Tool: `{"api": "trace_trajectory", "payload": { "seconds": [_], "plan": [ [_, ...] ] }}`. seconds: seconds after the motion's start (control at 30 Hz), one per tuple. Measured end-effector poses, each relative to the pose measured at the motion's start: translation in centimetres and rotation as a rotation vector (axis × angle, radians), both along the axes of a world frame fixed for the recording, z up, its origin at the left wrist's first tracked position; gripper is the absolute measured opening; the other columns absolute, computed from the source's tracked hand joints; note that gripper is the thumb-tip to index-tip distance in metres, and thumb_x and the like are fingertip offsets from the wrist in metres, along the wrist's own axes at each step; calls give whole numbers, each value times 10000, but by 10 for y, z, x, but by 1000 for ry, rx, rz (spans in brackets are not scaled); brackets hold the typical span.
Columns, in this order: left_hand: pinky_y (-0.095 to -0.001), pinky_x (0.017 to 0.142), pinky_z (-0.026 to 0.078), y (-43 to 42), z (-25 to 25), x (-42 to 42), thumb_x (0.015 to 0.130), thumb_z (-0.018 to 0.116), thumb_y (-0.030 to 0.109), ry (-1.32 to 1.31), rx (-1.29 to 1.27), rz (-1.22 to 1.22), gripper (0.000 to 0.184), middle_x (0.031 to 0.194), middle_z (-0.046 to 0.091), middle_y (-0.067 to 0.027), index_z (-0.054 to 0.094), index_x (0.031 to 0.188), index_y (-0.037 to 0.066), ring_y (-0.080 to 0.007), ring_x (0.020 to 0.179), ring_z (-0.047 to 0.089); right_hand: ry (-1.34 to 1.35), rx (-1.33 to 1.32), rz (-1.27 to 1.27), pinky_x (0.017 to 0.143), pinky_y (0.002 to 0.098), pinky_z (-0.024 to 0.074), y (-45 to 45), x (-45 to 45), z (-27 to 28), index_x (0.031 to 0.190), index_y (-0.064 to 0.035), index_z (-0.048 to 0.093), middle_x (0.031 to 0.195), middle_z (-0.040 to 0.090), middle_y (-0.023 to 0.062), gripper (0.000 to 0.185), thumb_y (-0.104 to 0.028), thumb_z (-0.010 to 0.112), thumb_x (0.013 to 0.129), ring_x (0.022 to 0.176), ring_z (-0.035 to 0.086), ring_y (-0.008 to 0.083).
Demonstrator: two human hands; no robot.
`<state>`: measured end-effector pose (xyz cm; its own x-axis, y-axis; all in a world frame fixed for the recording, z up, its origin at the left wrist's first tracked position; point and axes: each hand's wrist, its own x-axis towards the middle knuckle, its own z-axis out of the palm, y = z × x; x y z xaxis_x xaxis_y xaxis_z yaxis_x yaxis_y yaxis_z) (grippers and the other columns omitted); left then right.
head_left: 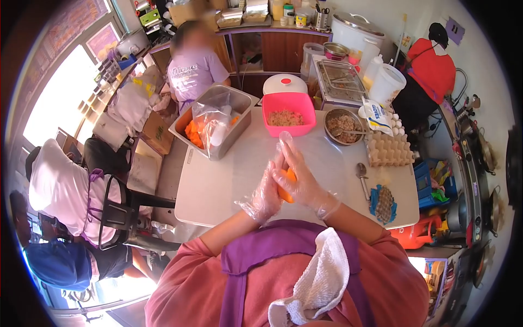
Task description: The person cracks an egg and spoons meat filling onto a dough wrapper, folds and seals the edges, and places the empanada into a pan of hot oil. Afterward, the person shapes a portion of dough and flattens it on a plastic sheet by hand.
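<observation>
Both of my hands wear clear, loose plastic gloves and meet palm to palm above the near middle of the table. Between the palms, a piece of orange dough (287,188) is pressed, mostly covered by the fingers. My left hand (267,191) closes on it from the left, and my right hand (303,186) from the right, fingers pointing away from me. Beyond them stands a pink tub (289,131) with crumbly filling. To its left, a deep steel pan (243,121) holds more orange dough and a plastic bag. A steel bowl (345,139) of filling with a spoon is at right.
On the pale table (204,188) lie a plastic sheet, a scoop (362,175), a patterned cloth (383,204) and an egg tray (389,150) beside a glove packet (377,116). Other people are at back left, at left on chairs, and at back right.
</observation>
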<state>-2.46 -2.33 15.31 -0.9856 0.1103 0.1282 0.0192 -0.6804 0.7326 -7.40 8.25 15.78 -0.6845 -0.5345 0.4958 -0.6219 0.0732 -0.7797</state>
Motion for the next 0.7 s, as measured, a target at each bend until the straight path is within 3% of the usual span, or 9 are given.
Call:
{"api": "trace_trajectory", "payload": {
  "seconds": [0.03, 0.1, 0.17, 0.2, 0.23, 0.33, 0.43, 0.6, 0.7],
  "plan": [
    [-379, 1059, 339, 3, 3, 0, 958, 325, 575, -5, 82, 21, 673, 1393, 393, -106, 313, 1397, 65, -223, 1261, 406, 0, 3, 3, 1134, 408, 157, 1, -2, -2, 1454, 8, 212, 1493, 227, 226, 729, -255, 595, 893, 1406, 178, 354],
    [-394, 1073, 320, -4, -1, -2, 934, 336, 615, -16, 71, -10, 717, 1431, 344, -104, 275, 1418, 89, -237, 1292, 371, 0, -48, -5, 1062, 408, 318, 1, -5, -3, 1394, -31, 358, 1426, 349, 201, 680, -219, 684, 828, 1295, 363, 345],
    [-409, 1088, 302, -10, -1, -3, 910, 347, 655, -27, 57, -44, 765, 1469, 295, -103, 237, 1439, 113, -252, 1323, 335, 31, -85, -26, 1032, 397, 356, -2, 4, -4, 1329, -25, 427, 1371, 419, 195, 610, -215, 697, 816, 1246, 426, 334],
    [-438, 1085, 304, -10, 10, -4, 892, 378, 668, -166, 222, 43, 789, 1474, 295, -109, 235, 1443, 122, -274, 1326, 334, 60, -122, -47, 1002, 386, 394, -6, 11, -4, 1265, -20, 497, 1315, 490, 189, 542, -210, 711, 805, 1198, 489, 322],
    [-466, 1082, 305, -11, 17, -4, 874, 408, 680, -307, 387, 129, 814, 1478, 295, -115, 232, 1447, 130, -296, 1330, 333, -28, -165, -64, 863, 374, 480, -8, 27, 19, 1083, -29, 587, 1085, 622, 165, 367, -179, 729, 780, 980, 619, 291],
    [-519, 1046, 338, -23, 2, -9, 858, 448, 674, -489, 453, 165, 832, 1450, 335, -119, 226, 1442, 124, -330, 1297, 369, -137, 60, -60, 725, 360, 500, -5, 29, 23, 942, -42, 606, 885, 646, 135, 240, -142, 729, 761, 791, 642, 270],
    [-538, 1020, 362, -30, -21, -13, 886, 464, 583, -463, 463, 59, 698, 1432, 363, -131, 349, 1379, 104, -345, 1255, 418, -80, -4, 7, 654, 358, 489, -1, 19, 10, 843, -49, 594, 777, 630, 125, 163, -113, 713, 752, 693, 621, 282],
    [-518, 1012, 375, -26, -24, -8, 909, 440, 509, -432, 369, -6, 571, 1385, 429, -122, 464, 1304, 98, -340, 1223, 459, -172, 88, -21, 661, 333, 486, 6, 14, 14, 818, -47, 580, 758, 620, 123, 135, -84, 690, 748, 685, 608, 263],
    [-449, 1002, 403, -11, -36, 1, 952, 361, 449, -450, 567, -342, 480, 1239, 555, -96, 496, 1240, 89, -272, 1169, 517, -273, -45, -55, 678, 299, 479, 1, 12, 11, 797, -40, 559, 761, 606, 100, 136, -57, 686, 749, 697, 582, 199]
  ]
}}
